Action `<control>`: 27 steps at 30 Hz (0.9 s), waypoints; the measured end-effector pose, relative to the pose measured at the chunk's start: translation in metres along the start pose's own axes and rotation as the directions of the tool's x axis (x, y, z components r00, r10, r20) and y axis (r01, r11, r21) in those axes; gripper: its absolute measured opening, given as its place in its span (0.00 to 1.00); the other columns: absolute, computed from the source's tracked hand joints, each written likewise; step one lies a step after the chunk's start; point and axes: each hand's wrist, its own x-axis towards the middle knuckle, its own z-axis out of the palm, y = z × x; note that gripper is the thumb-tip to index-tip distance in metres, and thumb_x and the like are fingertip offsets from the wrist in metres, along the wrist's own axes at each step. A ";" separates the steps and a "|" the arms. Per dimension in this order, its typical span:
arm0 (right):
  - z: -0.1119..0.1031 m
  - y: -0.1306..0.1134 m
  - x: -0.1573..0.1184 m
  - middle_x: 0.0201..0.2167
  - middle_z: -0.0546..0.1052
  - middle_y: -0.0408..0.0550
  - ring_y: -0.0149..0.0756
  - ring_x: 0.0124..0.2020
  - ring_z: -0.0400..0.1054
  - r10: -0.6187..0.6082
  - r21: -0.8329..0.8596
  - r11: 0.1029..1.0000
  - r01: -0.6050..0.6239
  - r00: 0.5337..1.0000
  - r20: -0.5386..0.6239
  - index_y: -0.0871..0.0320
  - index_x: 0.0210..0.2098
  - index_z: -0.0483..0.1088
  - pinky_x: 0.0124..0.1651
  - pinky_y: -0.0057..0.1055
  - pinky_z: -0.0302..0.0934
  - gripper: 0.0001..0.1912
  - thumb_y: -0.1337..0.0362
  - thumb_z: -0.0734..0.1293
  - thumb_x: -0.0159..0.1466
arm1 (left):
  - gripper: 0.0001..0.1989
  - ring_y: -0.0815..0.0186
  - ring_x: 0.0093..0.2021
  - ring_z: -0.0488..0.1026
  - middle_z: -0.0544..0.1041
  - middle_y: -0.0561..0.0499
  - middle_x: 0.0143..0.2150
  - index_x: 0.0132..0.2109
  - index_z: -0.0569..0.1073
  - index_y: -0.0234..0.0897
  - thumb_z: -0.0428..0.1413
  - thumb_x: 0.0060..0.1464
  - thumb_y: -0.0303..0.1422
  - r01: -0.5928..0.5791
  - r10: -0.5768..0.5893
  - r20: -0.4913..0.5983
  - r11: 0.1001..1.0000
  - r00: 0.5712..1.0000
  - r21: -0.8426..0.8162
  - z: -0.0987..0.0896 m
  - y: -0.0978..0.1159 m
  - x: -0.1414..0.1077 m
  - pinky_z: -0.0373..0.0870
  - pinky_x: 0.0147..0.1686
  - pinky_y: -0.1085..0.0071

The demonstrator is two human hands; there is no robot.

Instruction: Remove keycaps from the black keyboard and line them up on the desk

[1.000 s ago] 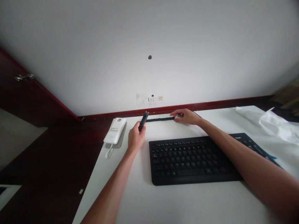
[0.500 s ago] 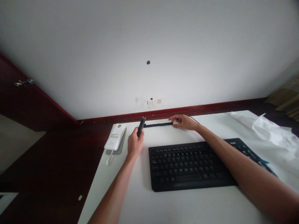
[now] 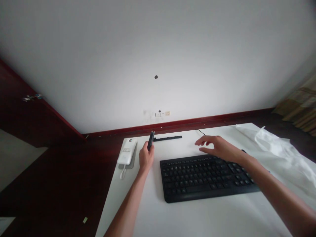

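My left hand is closed around a slim black bar-shaped thing that points up and away; its exact kind is not clear. Just beyond it, a thin black strip, looking like a row of small caps set end to end, lies near the table's far edge. My right hand holds nothing, thumb and fingers apart, over the upper right of a black keyboard. The right forearm covers part of the keyboard's number keys.
A white power bank with a short white strap lies at the table's left edge. Crumpled white plastic spreads over the right side of the white table. A thin black cable runs off the far edge.
My right hand has let go of the black strip's right end and drawn back right and nearer, over the keyboard. My left hand keeps hold of the black bar. The view has tilted slightly.
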 end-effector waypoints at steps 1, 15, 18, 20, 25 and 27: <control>0.000 0.001 -0.014 0.46 0.83 0.47 0.45 0.43 0.76 0.021 -0.016 1.000 -0.021 0.999 0.027 0.50 0.46 0.79 0.47 0.40 0.71 0.13 0.54 0.67 0.66 | 0.13 0.61 0.35 0.77 0.81 0.48 0.36 0.50 0.76 0.40 0.51 0.65 0.38 0.004 -0.004 0.004 1.000 1.000 0.001 0.000 0.000 0.000 0.63 0.36 0.72; 0.033 0.026 -0.081 0.38 0.83 0.49 0.47 0.37 0.76 0.210 -0.121 0.965 -0.234 0.961 -0.179 0.49 0.36 0.79 0.41 0.41 0.71 0.13 0.47 0.70 0.62 | 0.14 0.62 0.32 0.75 0.80 0.49 0.34 0.50 0.77 0.40 0.51 0.65 0.38 0.001 -0.001 0.007 1.000 1.000 0.011 -0.001 0.001 -0.002 0.61 0.33 0.73; 0.034 0.023 -0.079 0.33 0.82 0.47 0.45 0.33 0.75 0.218 -0.155 0.956 -0.248 0.958 -0.187 0.49 0.33 0.77 0.38 0.39 0.69 0.10 0.51 0.69 0.62 | 0.13 0.62 0.33 0.75 0.80 0.49 0.34 0.50 0.77 0.40 0.51 0.65 0.38 0.007 -0.007 0.009 1.000 1.000 0.010 -0.002 0.003 -0.002 0.61 0.33 0.73; 0.033 0.021 -0.077 0.31 0.81 0.45 0.43 0.32 0.75 0.229 -0.167 0.952 -0.257 0.958 -0.172 0.49 0.32 0.76 0.37 0.38 0.67 0.09 0.53 0.68 0.62 | 0.13 0.62 0.33 0.75 0.80 0.49 0.34 0.50 0.77 0.40 0.51 0.65 0.38 0.004 -0.004 0.012 1.000 1.000 0.006 -0.002 0.003 -0.002 0.62 0.33 0.73; 0.036 0.018 -0.074 0.31 0.81 0.44 0.42 0.32 0.75 0.205 -0.173 0.957 -0.232 0.966 -0.159 0.49 0.33 0.74 0.38 0.36 0.67 0.07 0.54 0.67 0.63 | 0.13 0.61 0.34 0.76 0.81 0.48 0.35 0.50 0.76 0.40 0.51 0.65 0.38 0.001 -0.001 0.014 1.000 1.000 0.004 -0.002 0.001 -0.001 0.62 0.34 0.72; 0.040 0.014 -0.073 0.33 0.81 0.45 0.42 0.33 0.75 0.174 -0.155 0.968 -0.199 0.971 -0.165 0.49 0.35 0.74 0.38 0.36 0.68 0.07 0.55 0.66 0.64 | 0.13 0.61 0.33 0.76 0.80 0.49 0.35 0.50 0.76 0.41 0.51 0.65 0.38 0.001 -0.001 0.017 1.000 1.000 0.002 -0.002 0.002 -0.001 0.62 0.34 0.72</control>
